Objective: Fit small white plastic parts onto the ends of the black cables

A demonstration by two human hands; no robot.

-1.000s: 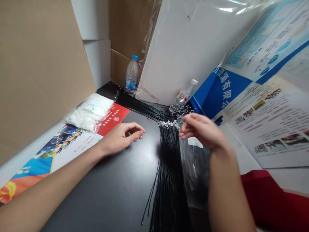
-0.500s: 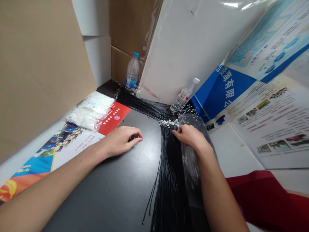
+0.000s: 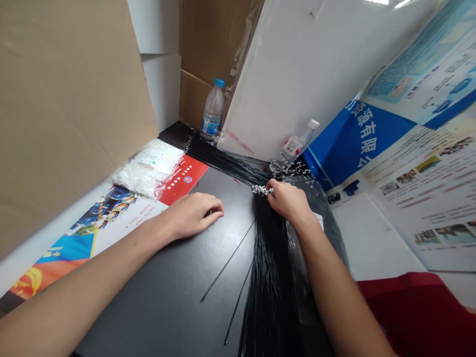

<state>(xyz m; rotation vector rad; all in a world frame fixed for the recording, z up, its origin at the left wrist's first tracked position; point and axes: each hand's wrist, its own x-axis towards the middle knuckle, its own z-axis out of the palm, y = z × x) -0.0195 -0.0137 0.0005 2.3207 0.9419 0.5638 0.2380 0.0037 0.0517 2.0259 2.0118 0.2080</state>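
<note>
A thick bundle of thin black cords [image 3: 270,263] with small white tips [image 3: 259,190] runs down the dark table toward me. My right hand [image 3: 287,198] is at the top of this bundle, its thumb and fingers closed on cords just by the white tips; the fingertips are partly hidden. Left of the bundle, my left hand [image 3: 199,213] rests on the table with curled fingers and the thumb close under them. Nothing shows in it. Two loose cords stray out from the bundle's left side across the tabletop.
More black cords [image 3: 230,161] lie across the back of the table. A blue-capped bottle [image 3: 213,111] and a white-capped bottle [image 3: 299,141] stand behind. At left are a clear bag of white pieces [image 3: 148,168] and printed sheets. Clear plastic [image 3: 316,198] lies right.
My right hand has moved up onto the white tips and closed round the cords there. One loose cord has swung out to the left. My left hand stays resting on the table.
</note>
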